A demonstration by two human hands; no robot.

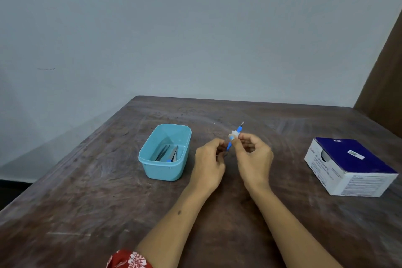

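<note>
Right hand (254, 156) pinches a soft white pad (233, 135) round a slim blue-handled tool (239, 130), metal tip up. Left hand (210, 159) grips the tool's lower end. Both are just right of the smooth turquoise tub (152, 172), which holds metal instruments (167, 152). Scuffed wooden counter (87, 202). The cardboard swab box (352, 165) sits well right of the tub, near the counter's edge.

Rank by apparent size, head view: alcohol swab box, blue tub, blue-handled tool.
1. alcohol swab box
2. blue tub, a bit farther from the camera but plainly smaller
3. blue-handled tool, by far the smallest
</note>
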